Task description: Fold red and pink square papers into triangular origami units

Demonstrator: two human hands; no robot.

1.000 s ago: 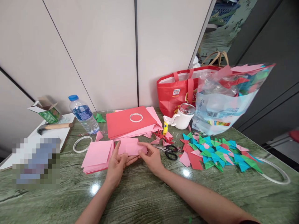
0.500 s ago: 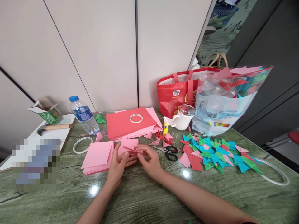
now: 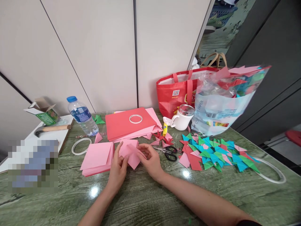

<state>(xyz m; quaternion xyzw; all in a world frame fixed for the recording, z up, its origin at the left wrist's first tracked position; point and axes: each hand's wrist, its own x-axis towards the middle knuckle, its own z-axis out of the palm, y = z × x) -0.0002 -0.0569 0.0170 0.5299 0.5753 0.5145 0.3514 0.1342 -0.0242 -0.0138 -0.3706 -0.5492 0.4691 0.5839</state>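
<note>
Swung round since half a second ago, the pink paper (image 3: 134,160) now shows a broad face with one corner toward the person, where before it appeared nearly edge-on; it is between the hands, on the near side of the red sheet (image 3: 122,129). Its exact folds are hard to make out, and the fingers cover its right edge. The right hand (image 3: 151,160) pinches that edge between thumb and curled fingers. The left hand (image 3: 119,166) is turned palm inward with its index finger raised, its fingertips by the paper's left side; whether they grip it cannot be told. Both forearms are cut off below. Far left of the red sheet, pixelation hides an object (image 3: 34,166), and an open box (image 3: 48,116) conceals its inside. Just left stands a bottle (image 3: 82,117) partly filled with clear liquid. To the right, a clear bag (image 3: 203,119) holds coloured papers and hides part of a red tote (image 3: 166,97), whose contents are mostly out of sight.
</note>
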